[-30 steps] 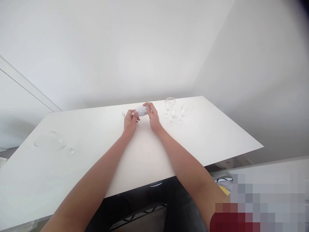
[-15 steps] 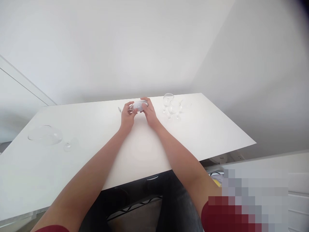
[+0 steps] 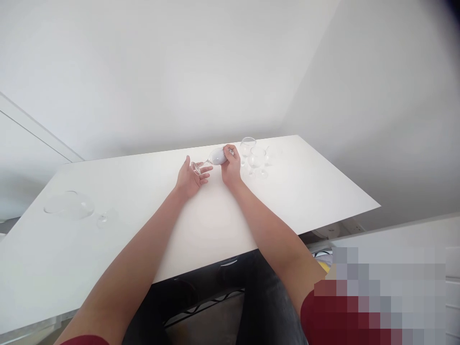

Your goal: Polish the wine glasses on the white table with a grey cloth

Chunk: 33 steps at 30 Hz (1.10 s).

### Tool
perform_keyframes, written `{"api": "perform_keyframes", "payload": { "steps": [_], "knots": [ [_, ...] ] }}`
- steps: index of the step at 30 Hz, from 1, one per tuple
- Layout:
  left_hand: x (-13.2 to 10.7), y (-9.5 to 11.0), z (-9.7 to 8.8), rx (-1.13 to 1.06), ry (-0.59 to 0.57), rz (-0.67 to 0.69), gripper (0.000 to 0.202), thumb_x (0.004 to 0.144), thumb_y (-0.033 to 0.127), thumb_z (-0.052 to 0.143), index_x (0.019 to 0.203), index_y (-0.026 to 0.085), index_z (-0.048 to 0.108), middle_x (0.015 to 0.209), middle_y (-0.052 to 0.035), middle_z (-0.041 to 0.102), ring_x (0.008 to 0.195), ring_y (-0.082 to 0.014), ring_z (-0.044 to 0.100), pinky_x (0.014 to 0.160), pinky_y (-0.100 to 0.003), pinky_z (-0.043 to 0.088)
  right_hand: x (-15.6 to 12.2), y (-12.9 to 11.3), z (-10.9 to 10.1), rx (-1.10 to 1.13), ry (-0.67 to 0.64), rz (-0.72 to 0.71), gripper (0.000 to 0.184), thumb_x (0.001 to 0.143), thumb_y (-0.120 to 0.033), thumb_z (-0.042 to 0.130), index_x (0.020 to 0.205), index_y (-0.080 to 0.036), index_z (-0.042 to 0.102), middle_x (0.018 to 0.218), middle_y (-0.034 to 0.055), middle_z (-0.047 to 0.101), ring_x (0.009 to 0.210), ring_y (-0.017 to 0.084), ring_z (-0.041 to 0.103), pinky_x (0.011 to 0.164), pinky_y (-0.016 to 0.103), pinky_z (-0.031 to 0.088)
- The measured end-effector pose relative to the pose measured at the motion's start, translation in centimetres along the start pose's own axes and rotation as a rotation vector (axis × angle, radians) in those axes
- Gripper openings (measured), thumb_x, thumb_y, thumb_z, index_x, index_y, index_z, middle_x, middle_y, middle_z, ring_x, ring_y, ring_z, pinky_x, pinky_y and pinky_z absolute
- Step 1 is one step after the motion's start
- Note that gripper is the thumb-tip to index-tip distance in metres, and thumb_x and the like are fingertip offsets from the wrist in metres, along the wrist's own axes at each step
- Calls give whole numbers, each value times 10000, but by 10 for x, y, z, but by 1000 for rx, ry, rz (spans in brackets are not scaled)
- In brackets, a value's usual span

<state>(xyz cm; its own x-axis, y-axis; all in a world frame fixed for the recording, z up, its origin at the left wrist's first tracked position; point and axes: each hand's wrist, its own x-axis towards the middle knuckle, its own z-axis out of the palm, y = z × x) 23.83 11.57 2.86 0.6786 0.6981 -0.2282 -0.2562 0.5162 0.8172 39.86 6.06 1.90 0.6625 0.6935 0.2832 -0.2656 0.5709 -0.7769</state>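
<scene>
A clear stemmed wine glass (image 3: 216, 156) lies tilted on its side above the table, its bowl to the right and its round foot to the lower left. My right hand (image 3: 232, 165) is closed around the rim end of the bowl. My left hand (image 3: 192, 177) is open, palm up with fingers spread, at the foot of the glass; whether it touches the foot I cannot tell. Just right of my right hand, a stemmed glass (image 3: 257, 157) stands upright, with another glass (image 3: 247, 143) behind it.
The white table (image 3: 208, 225) runs up to a pale wall (image 3: 201, 72). A large clear glass vessel (image 3: 68, 205) lies at the left, near a small clear glass piece (image 3: 103, 218). A white ledge (image 3: 406, 230) is at the right, beyond the table edge.
My left hand has opened from its grip on the wine glass. My right hand has shifted slightly right with the glass, whose stem and foot now show.
</scene>
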Motion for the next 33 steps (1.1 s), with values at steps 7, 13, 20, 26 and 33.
{"api": "perform_keyframes", "payload": {
  "steps": [7, 13, 20, 26, 33],
  "knots": [
    [-11, 4, 1, 233, -402, -57, 371, 837, 348, 860, 1095, 115, 730, 831, -12, 587, 643, -99, 614, 725, -302, 632, -5, -1, 2, -212, -40, -15, 474, 1014, -663, 564, 1281, -281, 650, 911, 12, 593, 768, 168, 572, 702, 291, 519],
    [-9, -1, 4, 268, -247, 156, 327, 840, 419, 851, 982, 144, 745, 748, 29, 482, 523, -34, 397, 588, -231, 516, -11, -3, 5, -638, 130, -345, 523, 1096, -653, 345, 1283, -257, 630, 1148, 88, 692, 983, 216, 657, 900, 370, 538],
    [-7, -1, 0, 233, -29, 280, 394, 756, 376, 895, 1059, 132, 834, 693, 3, 528, 544, -45, 387, 528, -225, 354, -11, -3, 6, -777, 149, -376, 440, 1123, -567, 311, 1094, -230, 592, 881, 39, 659, 791, 186, 622, 759, 319, 503],
    [-5, -2, -1, 214, 94, 341, 382, 715, 346, 916, 1041, 155, 858, 663, -10, 592, 543, -64, 431, 530, -248, 353, -10, -2, 5, -764, 176, -339, 380, 1117, -524, 331, 1081, -232, 571, 900, 36, 649, 766, 180, 569, 744, 318, 484],
    [-5, -5, -3, 248, 160, 409, 338, 743, 370, 902, 1020, 181, 865, 660, -14, 635, 515, -61, 438, 527, -254, 376, -12, -3, 6, -610, 163, -310, 246, 1080, -473, 464, 1080, -277, 611, 936, 40, 600, 893, 224, 566, 858, 334, 483]
  ]
}}
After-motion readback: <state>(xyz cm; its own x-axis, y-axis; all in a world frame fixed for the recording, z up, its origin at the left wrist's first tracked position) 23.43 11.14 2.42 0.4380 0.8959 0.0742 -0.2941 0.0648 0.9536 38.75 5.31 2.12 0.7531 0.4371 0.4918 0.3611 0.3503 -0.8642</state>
